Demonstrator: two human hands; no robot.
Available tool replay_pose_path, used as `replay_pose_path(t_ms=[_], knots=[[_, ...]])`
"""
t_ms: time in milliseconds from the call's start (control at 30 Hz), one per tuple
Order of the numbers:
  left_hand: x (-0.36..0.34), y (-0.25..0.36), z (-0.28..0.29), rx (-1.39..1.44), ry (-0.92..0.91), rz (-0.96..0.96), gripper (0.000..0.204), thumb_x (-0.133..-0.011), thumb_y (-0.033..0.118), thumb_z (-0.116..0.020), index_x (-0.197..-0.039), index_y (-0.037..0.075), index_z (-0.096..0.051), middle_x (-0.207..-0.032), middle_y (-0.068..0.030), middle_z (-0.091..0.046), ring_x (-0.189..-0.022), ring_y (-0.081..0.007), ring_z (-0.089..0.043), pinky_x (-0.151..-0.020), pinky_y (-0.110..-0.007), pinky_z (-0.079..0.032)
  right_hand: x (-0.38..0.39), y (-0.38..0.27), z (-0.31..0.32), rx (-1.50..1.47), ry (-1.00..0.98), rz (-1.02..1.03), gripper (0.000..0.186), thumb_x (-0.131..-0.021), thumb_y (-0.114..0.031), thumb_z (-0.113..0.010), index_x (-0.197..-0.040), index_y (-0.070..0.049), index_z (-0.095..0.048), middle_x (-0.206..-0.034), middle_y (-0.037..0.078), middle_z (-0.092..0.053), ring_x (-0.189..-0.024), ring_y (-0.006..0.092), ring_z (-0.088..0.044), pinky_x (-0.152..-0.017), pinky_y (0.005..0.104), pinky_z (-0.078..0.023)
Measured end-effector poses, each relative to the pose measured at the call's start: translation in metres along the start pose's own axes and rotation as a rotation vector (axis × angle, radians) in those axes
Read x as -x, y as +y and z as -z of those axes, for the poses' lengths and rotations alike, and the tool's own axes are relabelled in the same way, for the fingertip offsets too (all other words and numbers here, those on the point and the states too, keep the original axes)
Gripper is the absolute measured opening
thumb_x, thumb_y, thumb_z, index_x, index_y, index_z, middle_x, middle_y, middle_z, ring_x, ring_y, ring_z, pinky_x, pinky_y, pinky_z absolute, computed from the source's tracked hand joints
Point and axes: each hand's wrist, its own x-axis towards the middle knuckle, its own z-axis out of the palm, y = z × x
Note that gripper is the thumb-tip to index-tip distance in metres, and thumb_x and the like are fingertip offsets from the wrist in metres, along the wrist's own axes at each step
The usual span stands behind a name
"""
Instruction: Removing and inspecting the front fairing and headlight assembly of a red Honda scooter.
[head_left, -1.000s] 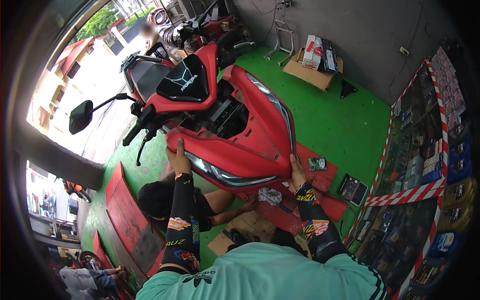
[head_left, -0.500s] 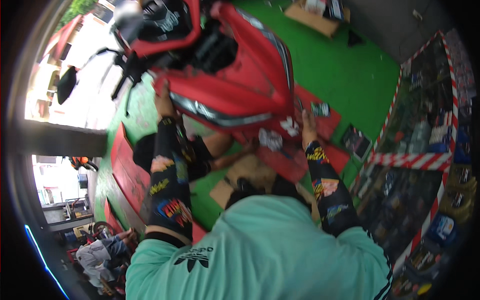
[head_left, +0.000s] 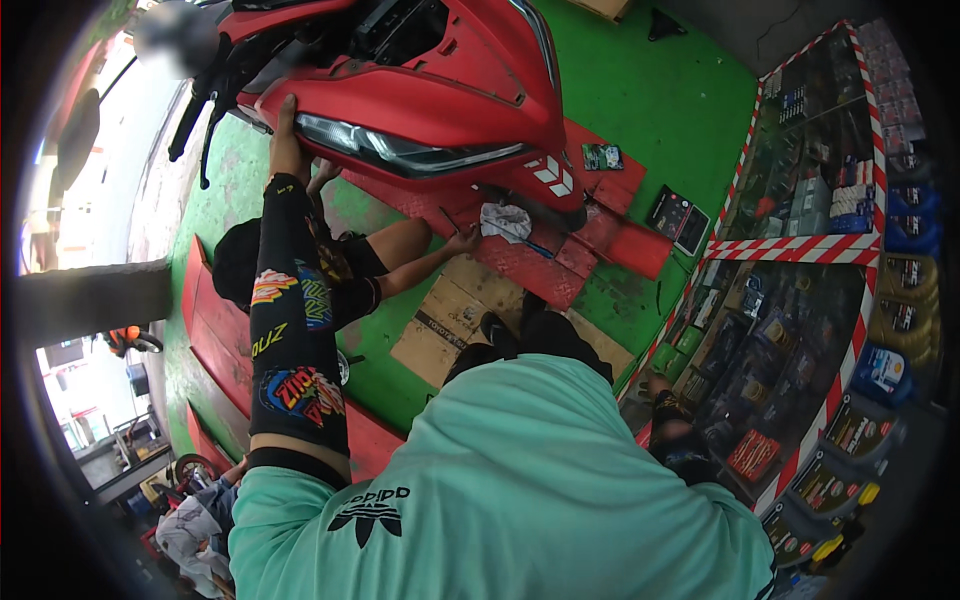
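Observation:
The red scooter front (head_left: 440,125), with its clear headlight (head_left: 400,150), stands ahead of me. My left hand (head_left: 287,145) grips the left edge of its fairing, thumb over the top and the other fingers hidden. My right hand (head_left: 657,385) hangs low at my right, apart from the scooter and near the glass display case; its fingers are too unclear to read. Below the headlight a crouching person's hand (head_left: 462,240) is beside a thin dark tool (head_left: 447,220). Right of it, a white rag (head_left: 505,222) lies on the red platform (head_left: 540,275).
The glass display case (head_left: 790,250), edged in red-and-white tape, lines the right side, with bottles (head_left: 905,280) beyond it. Flattened cardboard (head_left: 470,300) lies by my feet. A dark flat box (head_left: 678,218) rests on the green floor. Past my left arm, a person crouches (head_left: 345,260).
My right hand has left the fairing's right side and dropped back toward the display case. My left hand stays on the fairing. The scooter appears higher and further left in the view.

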Motion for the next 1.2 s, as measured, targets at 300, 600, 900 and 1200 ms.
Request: replay_pose_path(t_ms=[300,600,900,1200], knots=[[-0.048,0.026,0.012,-0.530,0.366,-0.579,0.065,-0.095,0.050,-0.067,-0.126,-0.006,-0.066,-0.126,-0.0280,-0.069,-0.123,-0.0419,-0.065,-0.109,-0.044,-0.045,0.099,-0.079,-0.050,-0.118,0.073,0.266,0.054,-0.101,-0.040,-0.066,-0.134,0.002,-0.064,-0.113,0.019,-0.074,-0.098,0.0273,-0.074,-0.083,0.0398,-0.060],[-0.045,0.032,0.025,-0.640,0.257,-0.462,0.074,-0.095,0.059,-0.064,-0.134,-0.004,-0.065,-0.128,-0.0258,-0.070,-0.121,-0.0381,-0.066,-0.104,-0.042,-0.049,0.113,-0.154,-0.076,-0.023,0.004,0.396,0.054,-0.100,-0.037,-0.068,-0.137,0.002,-0.062,-0.109,0.017,-0.074,-0.091,0.0253,-0.073,-0.081,0.0386,-0.059],[0.106,-0.181,0.107,-0.737,-0.094,0.015,0.048,-0.094,0.021,-0.074,-0.134,-0.002,-0.062,-0.124,-0.0237,-0.068,-0.112,-0.0329,-0.066,-0.098,-0.042,-0.053,0.100,-0.236,-0.052,0.116,-0.038,0.523,0.051,-0.103,-0.037,-0.066,-0.140,-0.002,-0.059,-0.107,0.014,-0.074,-0.084,0.0221,-0.071,-0.069,0.0367,-0.055],[0.147,-0.298,0.089,-1.561,-0.578,0.137,0.101,-0.077,0.052,-0.086,-0.156,0.005,-0.045,-0.150,-0.0275,-0.052,-0.134,-0.0486,-0.053,-0.111,-0.053,-0.048,0.078,-0.184,0.009,0.165,0.148,0.453,0.052,-0.103,-0.035,-0.066,-0.140,0.002,-0.060,-0.105,0.015,-0.073,-0.085,0.0229,-0.071,-0.069,0.0382,-0.057]])
